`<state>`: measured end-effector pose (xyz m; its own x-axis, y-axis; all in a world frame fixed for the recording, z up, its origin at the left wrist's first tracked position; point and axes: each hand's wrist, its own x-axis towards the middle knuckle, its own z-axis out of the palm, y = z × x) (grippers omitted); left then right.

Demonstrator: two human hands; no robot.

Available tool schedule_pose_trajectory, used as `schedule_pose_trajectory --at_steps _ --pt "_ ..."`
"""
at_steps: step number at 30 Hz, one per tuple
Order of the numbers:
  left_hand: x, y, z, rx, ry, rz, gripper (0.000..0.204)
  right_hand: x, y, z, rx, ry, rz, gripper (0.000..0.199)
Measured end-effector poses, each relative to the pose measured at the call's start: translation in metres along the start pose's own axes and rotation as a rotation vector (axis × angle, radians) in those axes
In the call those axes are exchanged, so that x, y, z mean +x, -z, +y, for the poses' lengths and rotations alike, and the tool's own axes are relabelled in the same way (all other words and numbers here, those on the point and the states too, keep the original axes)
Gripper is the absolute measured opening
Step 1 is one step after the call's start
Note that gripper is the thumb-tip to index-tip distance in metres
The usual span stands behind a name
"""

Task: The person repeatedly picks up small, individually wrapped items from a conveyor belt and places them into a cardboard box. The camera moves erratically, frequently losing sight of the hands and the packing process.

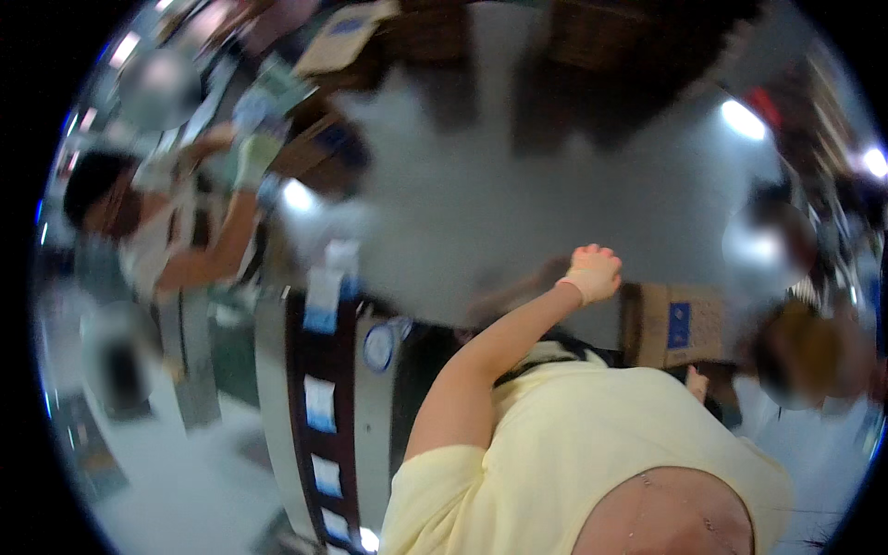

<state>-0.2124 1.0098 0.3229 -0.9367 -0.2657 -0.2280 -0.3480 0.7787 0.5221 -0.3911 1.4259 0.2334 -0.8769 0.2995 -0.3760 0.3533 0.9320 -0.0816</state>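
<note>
My left arm stretches forward across the middle of the view. At its end my left hand (592, 273), in a pale glove with bare fingertips, hangs over the grey floor. Its fingertips are slightly apart, and I see nothing held in it. A brown cardboard box (649, 324) with a blue label stands just to the right of that hand. Past the box, low on the right, a small part of my right hand (696, 382) shows beside my body. Its fingers are blurred and mostly hidden, so what it holds, if anything, is unclear.
Left of me runs a conveyor with a dark belt (310, 365) bearing several white-and-blue packets (320, 404). Beyond it a co-worker (176, 222) in gloves handles a blurred bluish item. Cardboard boxes (347, 37) stand at the far side. Other people blur at the right.
</note>
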Motion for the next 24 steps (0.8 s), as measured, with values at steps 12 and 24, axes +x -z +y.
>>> schedule_pose_trajectory --at_steps 12,24 --pt "0.04 -0.061 0.123 -0.311 -0.135 -0.348 0.059 -0.144 0.047 0.018 0.815 -0.075 -0.432 0.061" --pt "-0.007 -0.056 0.161 0.068 0.038 -0.256 0.071 -0.211 0.038 -0.03 0.922 -0.41 -0.239 0.088"
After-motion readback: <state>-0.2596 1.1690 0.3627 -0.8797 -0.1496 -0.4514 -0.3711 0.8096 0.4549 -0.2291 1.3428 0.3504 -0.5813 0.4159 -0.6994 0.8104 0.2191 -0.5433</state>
